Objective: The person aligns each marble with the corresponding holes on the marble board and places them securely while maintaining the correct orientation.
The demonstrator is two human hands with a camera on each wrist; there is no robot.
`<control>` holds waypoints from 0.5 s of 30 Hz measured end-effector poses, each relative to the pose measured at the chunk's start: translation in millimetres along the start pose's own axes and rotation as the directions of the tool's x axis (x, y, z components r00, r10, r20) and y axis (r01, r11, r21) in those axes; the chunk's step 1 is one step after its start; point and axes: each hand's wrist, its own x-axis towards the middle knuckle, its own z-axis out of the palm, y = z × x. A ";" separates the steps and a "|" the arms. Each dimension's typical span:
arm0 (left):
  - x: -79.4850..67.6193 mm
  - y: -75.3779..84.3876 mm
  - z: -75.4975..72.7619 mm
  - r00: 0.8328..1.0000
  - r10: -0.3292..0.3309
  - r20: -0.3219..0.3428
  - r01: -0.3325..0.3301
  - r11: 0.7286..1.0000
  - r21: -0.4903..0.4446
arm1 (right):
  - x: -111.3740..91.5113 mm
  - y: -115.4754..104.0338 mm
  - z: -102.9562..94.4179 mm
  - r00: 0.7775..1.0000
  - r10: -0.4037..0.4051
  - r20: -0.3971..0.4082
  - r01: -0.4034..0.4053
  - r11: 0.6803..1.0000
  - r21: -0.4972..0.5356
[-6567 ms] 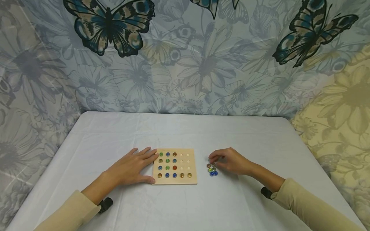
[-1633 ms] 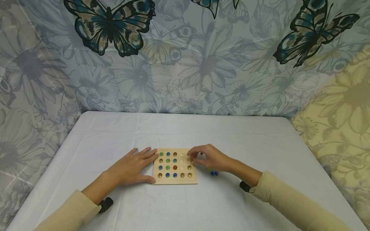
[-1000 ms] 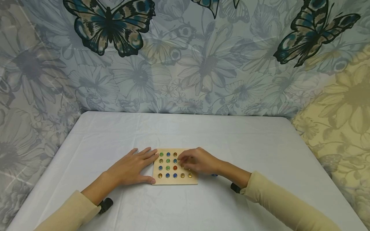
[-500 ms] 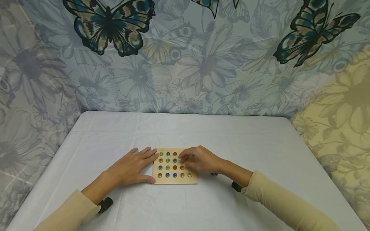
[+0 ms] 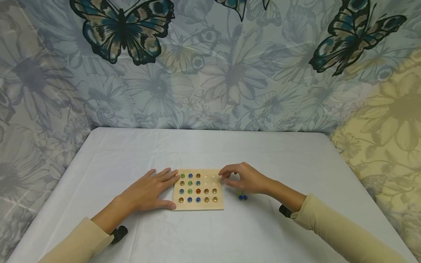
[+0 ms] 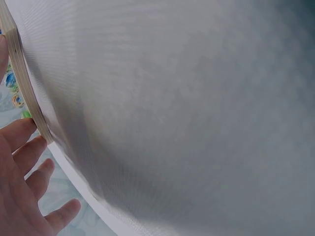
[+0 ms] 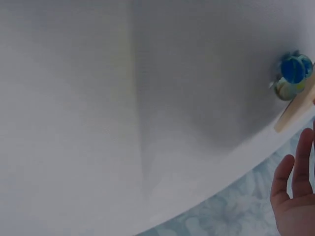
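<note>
A pale wooden board (image 5: 198, 208) lies on the white cloth, with rows of glass marbles in its hollows. My left hand (image 5: 149, 191) lies with fingers spread at the board's left edge, fingertips and thumb touching it. My right hand (image 5: 248, 179) hovers by the board's upper right corner. Its fingers are loosely bent, a gap shows between thumb and index finger, and no marble shows in it. Amber marbles (image 5: 214, 191) sit in the nearer right hollows; hollows at the far right are bare. Below the right hand, blue marbles (image 5: 243, 197) and a greenish one lie loose, the pile partly hidden.
The white-covered table (image 5: 210, 237) spreads around the board. Behind it hangs a flowered cloth with butterflies (image 5: 122, 33). Dark wrist cameras (image 5: 119, 234) sit at both sleeve cuffs.
Amber marbles have come into the third row's right hollows, and the loose pile is smaller. My right hand has just moved right, off the board's hollows. The left hand stays put.
</note>
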 end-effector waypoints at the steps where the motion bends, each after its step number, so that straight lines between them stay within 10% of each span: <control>1: 0.0 0.0 -0.1 1.000 0.003 -0.003 -0.003 1.000 -0.001 | -2.2 1.3 -1.6 1.000 0.005 -0.002 -0.005 1.000 0.002; 15: -0.1 -0.4 0.0 1.000 0.007 0.000 -0.007 1.000 -0.005 | -31.7 20.3 -12.7 0.998 0.056 0.013 -0.056 0.998 0.026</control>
